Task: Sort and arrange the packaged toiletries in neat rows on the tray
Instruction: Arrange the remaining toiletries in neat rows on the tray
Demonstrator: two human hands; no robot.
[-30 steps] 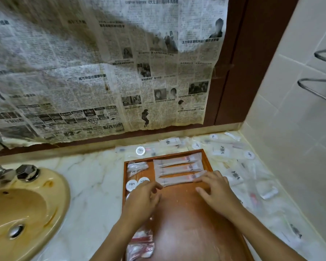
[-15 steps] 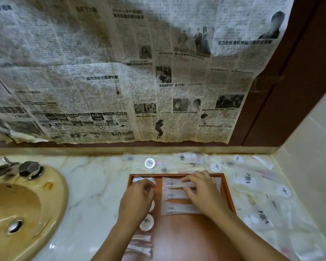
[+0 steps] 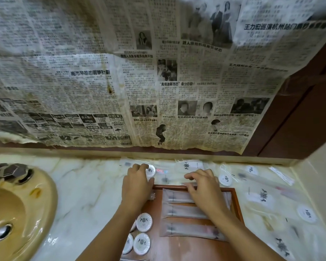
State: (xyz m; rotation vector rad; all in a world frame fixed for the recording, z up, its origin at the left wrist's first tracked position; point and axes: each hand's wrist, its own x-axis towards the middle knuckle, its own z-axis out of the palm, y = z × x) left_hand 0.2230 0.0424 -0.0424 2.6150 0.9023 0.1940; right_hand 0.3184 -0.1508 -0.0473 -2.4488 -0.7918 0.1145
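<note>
Three long flat sachets [image 3: 184, 211] of frosted plastic lie on the wooden tray [image 3: 235, 202] in the lower middle of the frame, stacked as a column of rows, each with its long axis running left to right across the picture. The uppermost is partly under the right hand, the lowest [image 3: 190, 231] is fully in view with a faint reddish tint toward its right end. Left of them on the tray sit round white discs [image 3: 143, 222] in wrapping, each printed with a dark crest; three show plainly and a fourth is only an edge behind the left forearm.

The left hand [image 3: 136, 185] lies over the tray's far left corner, fingers bent and reaching onto the marble tabletop [image 3: 87, 189]; its fingertips touch a round white disc [image 3: 151, 170] there, though whether the grip has closed on it cannot be told. The right hand [image 3: 203, 187] rests over the tray's far rim, its fingers loosely curved onto the clear packets just beyond; whether it pinches one I cannot tell.

More clear packets and white discs lie scattered over the tabletop to the right of the tray [image 3: 260, 195], somewhat blurred. A yellowish basin [image 3: 32, 210] with a metal tap knob [image 3: 12, 171] fills the lower left. Yellowed, torn-edged newspaper [image 3: 120, 81] covers the upper frame.
</note>
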